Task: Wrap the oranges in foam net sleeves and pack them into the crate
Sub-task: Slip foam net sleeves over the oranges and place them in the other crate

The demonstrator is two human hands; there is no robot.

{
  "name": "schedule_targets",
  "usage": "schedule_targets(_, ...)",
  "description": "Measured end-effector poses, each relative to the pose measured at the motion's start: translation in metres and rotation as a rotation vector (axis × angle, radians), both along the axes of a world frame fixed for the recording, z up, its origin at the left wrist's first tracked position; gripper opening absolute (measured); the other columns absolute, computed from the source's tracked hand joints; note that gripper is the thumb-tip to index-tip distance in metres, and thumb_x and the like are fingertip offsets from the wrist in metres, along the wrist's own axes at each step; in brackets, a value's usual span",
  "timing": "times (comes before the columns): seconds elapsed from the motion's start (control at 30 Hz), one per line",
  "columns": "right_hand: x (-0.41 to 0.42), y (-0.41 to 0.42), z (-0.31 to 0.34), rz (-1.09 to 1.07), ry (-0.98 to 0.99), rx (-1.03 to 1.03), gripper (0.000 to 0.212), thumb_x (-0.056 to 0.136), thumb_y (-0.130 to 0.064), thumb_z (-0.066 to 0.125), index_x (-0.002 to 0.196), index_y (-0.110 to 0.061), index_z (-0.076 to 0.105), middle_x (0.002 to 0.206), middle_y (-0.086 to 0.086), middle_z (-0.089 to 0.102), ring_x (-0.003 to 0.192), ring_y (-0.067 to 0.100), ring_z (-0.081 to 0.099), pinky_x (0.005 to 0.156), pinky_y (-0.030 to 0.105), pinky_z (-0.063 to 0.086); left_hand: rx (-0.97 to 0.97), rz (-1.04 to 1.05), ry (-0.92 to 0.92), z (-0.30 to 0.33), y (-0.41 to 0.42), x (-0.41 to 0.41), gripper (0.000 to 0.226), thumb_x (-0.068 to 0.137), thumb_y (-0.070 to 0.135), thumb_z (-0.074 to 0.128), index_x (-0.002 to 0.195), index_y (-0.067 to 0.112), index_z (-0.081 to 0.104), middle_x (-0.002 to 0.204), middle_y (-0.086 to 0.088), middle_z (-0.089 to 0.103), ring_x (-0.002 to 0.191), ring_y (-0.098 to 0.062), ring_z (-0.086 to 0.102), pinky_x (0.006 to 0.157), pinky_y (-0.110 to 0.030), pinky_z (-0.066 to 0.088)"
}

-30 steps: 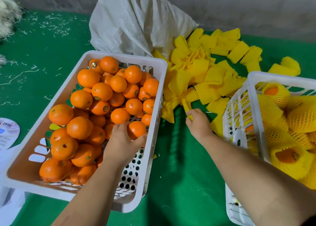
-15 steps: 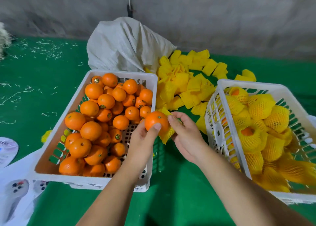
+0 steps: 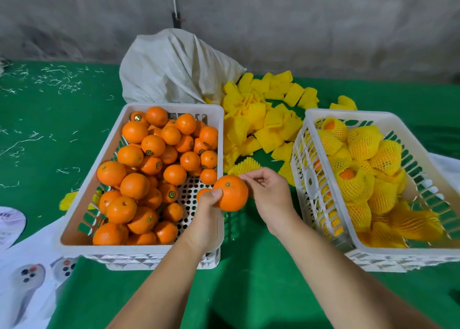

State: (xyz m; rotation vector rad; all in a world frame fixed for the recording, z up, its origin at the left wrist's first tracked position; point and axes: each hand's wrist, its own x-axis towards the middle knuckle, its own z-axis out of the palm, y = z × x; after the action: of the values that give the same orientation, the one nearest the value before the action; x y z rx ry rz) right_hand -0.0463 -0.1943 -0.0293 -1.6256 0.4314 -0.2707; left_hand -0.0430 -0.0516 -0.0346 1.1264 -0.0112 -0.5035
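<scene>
My left hand (image 3: pixel 207 212) grips one bare orange (image 3: pixel 230 193) above the near right corner of the left white crate (image 3: pixel 82 199), which is full of loose oranges (image 3: pixel 149 169). My right hand (image 3: pixel 270 195) is just right of that orange, thumb and forefinger pinching the lower edge of a yellow foam net sleeve (image 3: pixel 245 165). More sleeves lie in a pile (image 3: pixel 258 119) on the green table between the crates. The right white crate (image 3: pixel 305 179) holds several sleeved oranges (image 3: pixel 363 144).
A white woven sack (image 3: pixel 174 67) lies behind the left crate, against a grey wall. White printed paper (image 3: pixel 25 279) covers the table's near left corner. Pale shreds are scattered over the green cloth (image 3: pixel 49 104) at the far left.
My left hand lifted an orange out of the left crate and now holds it over the crate's corner. My right hand brought a sleeve from the pile up to the orange.
</scene>
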Motion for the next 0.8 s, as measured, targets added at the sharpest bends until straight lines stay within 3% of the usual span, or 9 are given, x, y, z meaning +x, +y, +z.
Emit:
schedule_targets(0.07, -0.001, 0.003, 0.0, 0.041, 0.021, -0.054, 0.016, 0.095, -0.009, 0.071, 0.086, -0.022, 0.071, 0.094, 0.002, 0.074, 0.091, 0.015, 0.071, 0.082, 0.034, 0.057, 0.026, -0.018, 0.001, -0.002, 0.003, 0.001, 0.151, 0.036, 0.066, 0.087, 0.162, 0.004, 0.03, 0.162, -0.025, 0.04, 0.148, -0.042, 0.04, 0.125, -0.061, 0.027)
schedule_targets(0.1, -0.001, 0.002, 0.0, 0.054, 0.017, -0.118, 0.016, 0.097, -0.008, 0.068, 0.089, -0.021, 0.071, 0.1, 0.005, 0.072, 0.096, 0.019, 0.071, 0.085, 0.036, 0.057, 0.028, -0.03, -0.004, -0.003, 0.003, 0.002, 0.142, 0.044, 0.059, 0.081, 0.163, 0.004, 0.028, 0.164, -0.024, 0.038, 0.149, -0.041, 0.039, 0.126, -0.06, 0.027)
schedule_targets(0.2, -0.001, -0.002, 0.002, 0.079, -0.008, -0.292, 0.009, 0.1, -0.017, 0.066, 0.096, -0.022, 0.073, 0.102, -0.002, 0.073, 0.098, 0.015, 0.07, 0.09, 0.037, 0.057, 0.024, -0.015, -0.039, -0.006, -0.001, 0.003, 0.102, 0.062, 0.058, 0.066, 0.149, 0.008, 0.048, 0.153, -0.021, 0.053, 0.141, -0.036, 0.05, 0.123, -0.056, 0.034)
schedule_targets(0.3, 0.001, -0.007, 0.007, 0.056, -0.062, -0.28, 0.009, 0.103, -0.023, 0.062, 0.098, -0.021, 0.069, 0.091, -0.005, 0.07, 0.088, 0.016, 0.069, 0.08, 0.039, 0.06, 0.038, 0.05, -0.112, -0.007, -0.003, 0.007, 0.075, 0.079, 0.049, 0.069, 0.14, 0.008, 0.06, 0.139, -0.013, 0.067, 0.135, -0.029, 0.059, 0.121, -0.053, 0.038)
schedule_targets(0.4, 0.002, -0.01, 0.011, 0.008, -0.106, -0.228, 0.01, 0.105, -0.024, 0.057, 0.097, -0.024, 0.062, 0.086, -0.006, 0.068, 0.082, 0.013, 0.069, 0.07, 0.03, 0.06, 0.069, 0.118, -0.15, -0.012, -0.003, 0.011, 0.054, 0.09, 0.042, 0.071, 0.135, 0.012, 0.067, 0.132, -0.007, 0.073, 0.129, -0.024, 0.065, 0.116, -0.049, 0.043)
schedule_targets(0.5, 0.001, -0.008, 0.016, -0.047, -0.123, -0.143, 0.011, 0.105, -0.023, 0.059, 0.095, -0.025, 0.062, 0.076, -0.009, 0.069, 0.069, 0.006, 0.066, 0.065, 0.023, 0.054, 0.091, 0.168, -0.169, -0.014, -0.005, 0.01, 0.053, 0.082, 0.045, 0.081, 0.129, 0.022, 0.068, 0.121, 0.0, 0.076, 0.115, -0.019, 0.072, 0.097, -0.033, 0.056)
schedule_targets(0.67, -0.006, -0.002, 0.031, 0.163, -0.177, -0.161, 0.008, 0.098, -0.03, 0.058, 0.095, -0.025, 0.064, 0.084, -0.006, 0.067, 0.079, 0.011, 0.062, 0.079, 0.04, 0.053, 0.157, 0.314, -0.231, -0.017, -0.01, 0.008, 0.055, 0.087, 0.016, 0.085, 0.119, 0.032, 0.043, 0.114, -0.003, 0.058, 0.083, 0.007, 0.067, 0.071, -0.012, 0.054)
schedule_targets(0.73, -0.011, 0.002, 0.035, 0.265, -0.185, -0.175, 0.008, 0.098, -0.035, 0.059, 0.096, -0.03, 0.064, 0.086, -0.006, 0.068, 0.081, 0.012, 0.063, 0.081, 0.041, 0.054, 0.143, 0.327, -0.226, -0.016, -0.009, 0.009, 0.058, 0.09, 0.019, 0.08, 0.122, 0.04, 0.036, 0.12, 0.0, 0.052, 0.086, 0.012, 0.065, 0.073, -0.01, 0.053)
schedule_targets(0.8, -0.015, 0.009, 0.035, 0.288, -0.204, -0.265, 0.008, 0.097, -0.04, 0.06, 0.099, -0.033, 0.064, 0.089, -0.006, 0.067, 0.084, 0.013, 0.064, 0.078, 0.039, 0.055, 0.086, 0.263, -0.204, -0.015, -0.007, 0.01, 0.062, 0.094, 0.026, 0.074, 0.137, 0.047, 0.034, 0.135, -0.002, 0.057, 0.11, 0.004, 0.067, 0.091, -0.021, 0.057)
